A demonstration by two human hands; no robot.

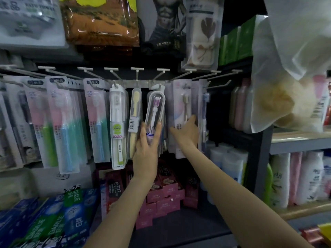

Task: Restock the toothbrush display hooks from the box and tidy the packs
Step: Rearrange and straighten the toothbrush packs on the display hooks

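A row of white display hooks (137, 69) carries hanging toothbrush packs. My left hand (146, 147) holds a clear oval case with a purple-bristled toothbrush (155, 111) by its lower end, its top up at a hook (157, 86). To its left hang a yellow brush pack (134, 111) and a white and green pack (117, 127). My right hand (187, 132) reaches in among the flat pink and lilac packs (180, 108), fingers against them; the fingertips are partly hidden. No stock box is in view.
Pink, green and blue toothbrush packs (62, 122) fill the left hooks. Toothpaste boxes (53, 217) and pink cartons (164, 197) sit on the shelf below. White bottles (227, 161) stand at right. A pale plastic bag (290, 68) hangs at upper right.
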